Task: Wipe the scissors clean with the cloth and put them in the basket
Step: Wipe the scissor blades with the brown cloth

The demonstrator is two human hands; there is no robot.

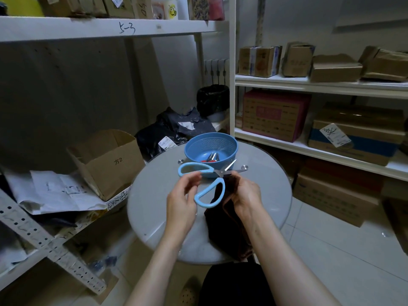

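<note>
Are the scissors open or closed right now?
Open. The blue-handled steel scissors have their two blades splayed apart, and the handle loops are spread wide.

The scissors had pale blue handles and bright silver blades. The cloth was a very dark brown, almost black. The basket was mid blue, its wall dotted all round with a fine grid of small holes. The table was plain pale grey. The shelves were white, the open box cardboard brown with black writing, another box banded in blue, and the floor pale grey tiles.
</note>
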